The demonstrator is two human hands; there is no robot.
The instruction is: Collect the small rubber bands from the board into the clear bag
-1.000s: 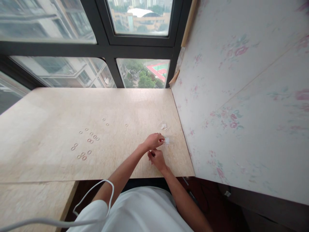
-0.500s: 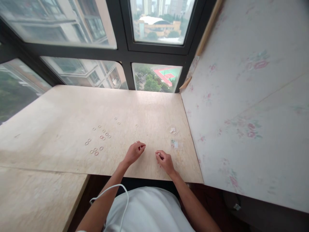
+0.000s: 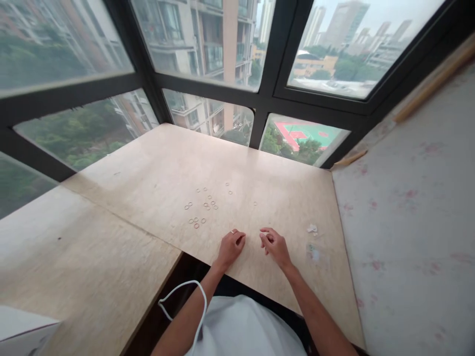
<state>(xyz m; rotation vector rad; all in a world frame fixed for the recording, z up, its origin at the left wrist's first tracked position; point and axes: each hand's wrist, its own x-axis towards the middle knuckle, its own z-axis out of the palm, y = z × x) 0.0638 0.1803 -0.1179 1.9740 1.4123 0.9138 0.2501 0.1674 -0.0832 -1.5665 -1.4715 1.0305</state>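
1. Rings [image 3: 207, 205] lay loose on the table [image 3: 282, 185], centre of frame.
2. Left hand [image 3: 230, 247], lower centre: fingers were curled inward, any hold unclear.
3. Right hand [image 3: 276, 247], lower centre-right: fingers were half curled; whether they gripped anything couldn't be told.

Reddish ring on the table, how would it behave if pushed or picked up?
The reddish ring lies flat on the table, so it would probably slide rather than roll. It looks thin, so it's likely light. Its round outline hints at some stiffness, though the material isn't clear.
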